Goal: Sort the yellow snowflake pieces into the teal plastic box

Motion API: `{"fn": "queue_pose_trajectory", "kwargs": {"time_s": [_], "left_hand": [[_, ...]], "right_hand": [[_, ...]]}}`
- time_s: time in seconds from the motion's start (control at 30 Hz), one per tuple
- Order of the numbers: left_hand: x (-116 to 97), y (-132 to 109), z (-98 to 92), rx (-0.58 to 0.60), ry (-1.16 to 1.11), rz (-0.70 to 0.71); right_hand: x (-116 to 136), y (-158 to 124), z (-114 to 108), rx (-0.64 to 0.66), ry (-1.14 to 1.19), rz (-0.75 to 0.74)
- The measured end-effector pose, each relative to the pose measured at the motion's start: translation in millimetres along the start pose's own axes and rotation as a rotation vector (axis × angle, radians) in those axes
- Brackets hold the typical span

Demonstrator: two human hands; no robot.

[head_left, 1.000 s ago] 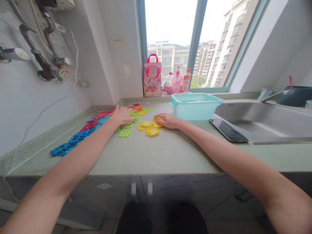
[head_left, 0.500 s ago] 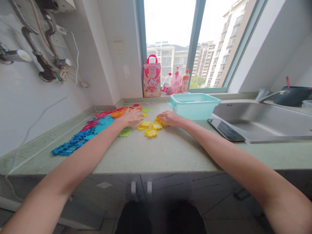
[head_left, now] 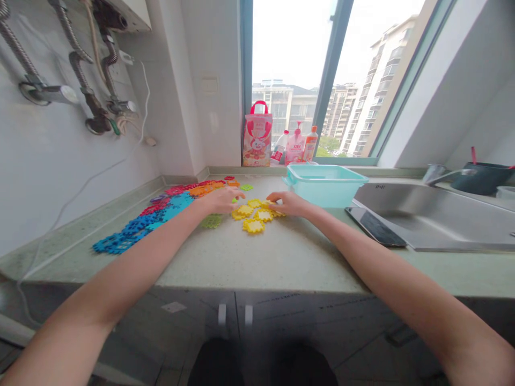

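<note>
Along the left edge of the speckled, pale green stone surface point(head_left: 257, 257) runs a band of flat plastic puzzle tiles with toothed, gear-like outlines: blue tiles point(head_left: 120, 240) nearest the front left corner, then red tiles point(head_left: 171, 191) and orange tiles point(head_left: 201, 188) toward the back. A dull green tile point(head_left: 212, 220) lies just beside the left forearm. The left hand point(head_left: 220, 199) lies palm down at the cluster of yellow tiles point(head_left: 254, 216), fingers point(head_left: 237, 194) loosely curled with the tips at the cluster's left edge; whether they pinch a tile cannot be told. The yellow tiles sit mid-surface, between both hands, matte and lacy in shape. The right hand point(head_left: 290, 203) rests on the cluster's right edge, fingers point(head_left: 274, 205) bent down onto a tile, pressing rather than lifting. Behind it stands a smooth turquoise plastic tub point(head_left: 324, 185), rectangular with a rolled rim. A glossy dark phone point(head_left: 376, 227) lies flat against the brushed steel sink point(head_left: 442, 214) at the right edge.

Compared with a second ago, the left hand has left the green tiles near the back and come to the yellow cluster, and fewer green tiles lie loose near it; the right hand stays at the cluster's right side.
</note>
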State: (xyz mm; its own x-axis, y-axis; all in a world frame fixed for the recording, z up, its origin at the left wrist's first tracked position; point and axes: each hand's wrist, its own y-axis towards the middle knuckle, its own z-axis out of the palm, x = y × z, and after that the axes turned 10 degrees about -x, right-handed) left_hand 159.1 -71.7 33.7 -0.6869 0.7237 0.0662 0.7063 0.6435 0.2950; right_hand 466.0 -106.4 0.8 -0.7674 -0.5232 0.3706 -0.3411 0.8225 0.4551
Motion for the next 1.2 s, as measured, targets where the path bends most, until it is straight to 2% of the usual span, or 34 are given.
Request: {"fn": "queue_pose_trajectory", "kwargs": {"time_s": [0.13, 0.23, 0.37, 0.47, 0.53, 0.6, 0.7, 0.77, 0.83, 0.97, 1.2], "left_hand": [[12, -3, -20.5, 0.123, 0.012, -0.088], [13, -5, -36.1, 0.257, -0.094, -0.184], [10, -13, -49.8, 0.576, -0.275, -0.329], [10, -18, -53.6, 0.669, -0.297, -0.431], [13, -18, -53.1, 0.632, -0.245, -0.465], [15, -15, -49.9, 0.512, -0.171, -0.427], [13, -8, -40.4, 0.236, -0.149, -0.252], [8, -4, -32.8, 0.139, -0.171, -0.148], [1, -2, -25.6, 0.134, -0.168, -0.099], [-7, -2, -14.8, 0.151, -0.165, -0.094], [-8, -1, -8.8, 0.115, -0.204, -0.102]], "right_hand": [[4, -1, -1, -0.016, 0.016, 0.084], [4, -1, 0, -0.056, 0.049, 0.105], [4, 0, 4, -0.139, 0.082, 0.028], [8, -1, 1, -0.141, 0.13, -0.052], [14, -2, -4, -0.08, 0.186, -0.112], [19, -3, -9, -0.002, 0.234, -0.161], [26, -5, -13, 0.08, 0.254, -0.191], [30, -7, -15, 0.107, 0.225, -0.192], [34, -9, -16, 0.132, 0.175, -0.194], [40, -10, -19, 0.156, 0.106, -0.207], [46, -13, -15, 0.152, 0.045, -0.186]]}}
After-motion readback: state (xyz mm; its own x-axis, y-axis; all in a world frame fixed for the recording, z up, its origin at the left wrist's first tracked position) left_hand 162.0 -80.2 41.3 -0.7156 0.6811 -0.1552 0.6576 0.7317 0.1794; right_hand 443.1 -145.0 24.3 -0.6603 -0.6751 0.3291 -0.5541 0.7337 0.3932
